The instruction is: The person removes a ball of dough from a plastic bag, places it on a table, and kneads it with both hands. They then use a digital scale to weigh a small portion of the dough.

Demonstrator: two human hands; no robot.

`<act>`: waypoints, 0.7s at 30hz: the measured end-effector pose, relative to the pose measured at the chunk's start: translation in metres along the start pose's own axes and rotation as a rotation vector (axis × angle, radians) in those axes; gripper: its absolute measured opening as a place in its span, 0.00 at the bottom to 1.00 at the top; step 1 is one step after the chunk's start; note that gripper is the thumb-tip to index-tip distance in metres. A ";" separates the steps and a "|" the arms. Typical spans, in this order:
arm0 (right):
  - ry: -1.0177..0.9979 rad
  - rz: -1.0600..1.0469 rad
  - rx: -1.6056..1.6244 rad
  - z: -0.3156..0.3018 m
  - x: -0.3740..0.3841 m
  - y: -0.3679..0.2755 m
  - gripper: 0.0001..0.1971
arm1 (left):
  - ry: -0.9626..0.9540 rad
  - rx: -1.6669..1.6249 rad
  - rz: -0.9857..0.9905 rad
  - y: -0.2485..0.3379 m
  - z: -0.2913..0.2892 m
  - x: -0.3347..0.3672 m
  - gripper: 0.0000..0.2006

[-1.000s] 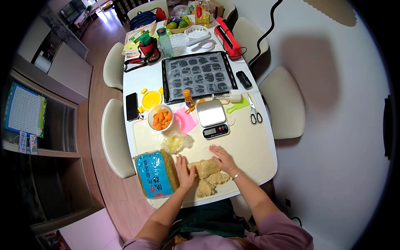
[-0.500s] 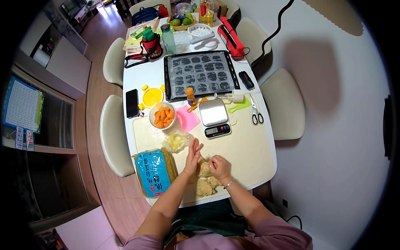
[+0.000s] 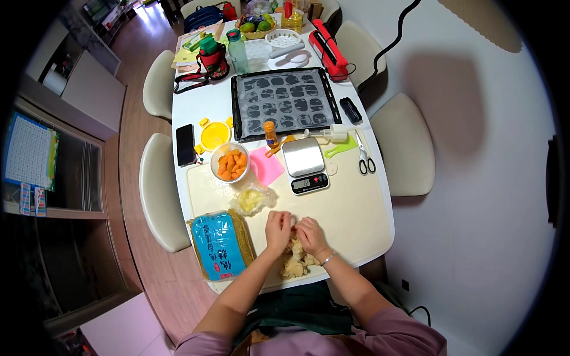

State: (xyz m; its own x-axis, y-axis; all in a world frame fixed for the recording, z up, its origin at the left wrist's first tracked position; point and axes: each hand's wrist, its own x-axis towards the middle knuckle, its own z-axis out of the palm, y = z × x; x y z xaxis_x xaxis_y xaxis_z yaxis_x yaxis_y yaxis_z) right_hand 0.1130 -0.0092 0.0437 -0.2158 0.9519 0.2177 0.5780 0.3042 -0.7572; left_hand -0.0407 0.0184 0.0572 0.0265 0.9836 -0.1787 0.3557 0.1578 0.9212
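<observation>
Crumbly pale dough [image 3: 294, 266] lies in lumps on the cream mat [image 3: 356, 219] at the table's near edge. Over the far end of it, my left hand [image 3: 278, 232] and my right hand [image 3: 312, 236] come close together with fingers curled inward. They seem to pinch a bit of dough between them, though the fingers mostly hide it. A kitchen scale [image 3: 304, 159] with a bare steel plate stands just beyond my hands. Left of them is a crumpled clear plastic bag [image 3: 250, 200] with something pale yellow in it.
A blue-labelled package [image 3: 219, 246] lies by my left forearm. Beyond are a bowl of orange pieces [image 3: 232, 164], a pink sheet [image 3: 267, 168], a small orange-capped bottle [image 3: 271, 134], scissors [image 3: 366, 160], a phone [image 3: 186, 145] and a lined baking tray [image 3: 236, 113].
My left hand has gone from stretched fingers to curled ones and sits slightly lower. My right hand has shifted a little, its fingers now meeting the left hand's.
</observation>
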 end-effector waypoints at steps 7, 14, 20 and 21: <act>0.003 0.159 -0.161 0.013 0.001 -0.045 0.09 | 0.328 0.072 0.213 -0.007 0.011 -0.062 0.14; 0.130 0.222 -0.130 0.028 0.011 -0.041 0.10 | 0.225 0.145 0.295 -0.042 0.017 -0.028 0.14; 0.044 0.251 -0.265 0.029 0.018 -0.017 0.09 | 0.052 0.301 0.410 -0.040 0.005 -0.001 0.08; 0.015 0.263 -0.276 0.029 0.018 -0.014 0.09 | 0.034 0.304 0.412 -0.039 0.004 -0.002 0.08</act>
State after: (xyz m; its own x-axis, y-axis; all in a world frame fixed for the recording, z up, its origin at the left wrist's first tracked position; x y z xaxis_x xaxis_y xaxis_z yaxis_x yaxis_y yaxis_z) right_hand 0.0785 0.0028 0.0405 -0.0217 0.9986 0.0484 0.8027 0.0462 -0.5946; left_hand -0.0509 0.0101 0.0198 0.1929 0.9617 0.1947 0.5777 -0.2717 0.7697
